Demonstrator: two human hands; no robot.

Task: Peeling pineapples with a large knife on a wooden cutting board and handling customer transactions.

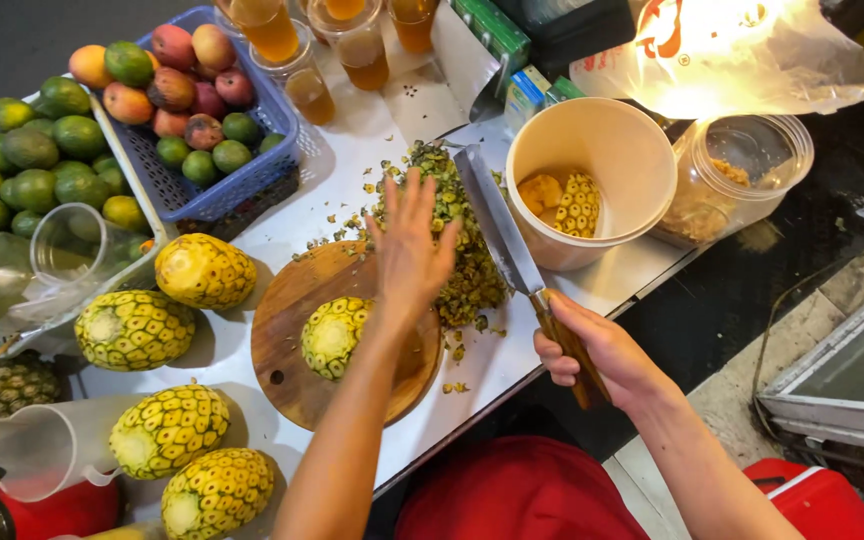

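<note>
My right hand [597, 350] grips the wooden handle of a long knife [500, 220], whose blade lies over a heap of green pineapple trimmings [467, 265]. With fingers spread, my left hand [412, 245] hovers above the round wooden cutting board [287, 335] and holds nothing. A peeled pineapple [332, 335] lies on the board just below that hand.
Several peeled pineapples [167, 428] lie on the white table [352, 150] to the left. A cream bucket [607, 150] with pineapple pieces stands to the right, beside a clear plastic jar [742, 165]. A blue basket of mangoes [252, 165], green mangoes [32, 150] and juice cups [362, 50] sit behind.
</note>
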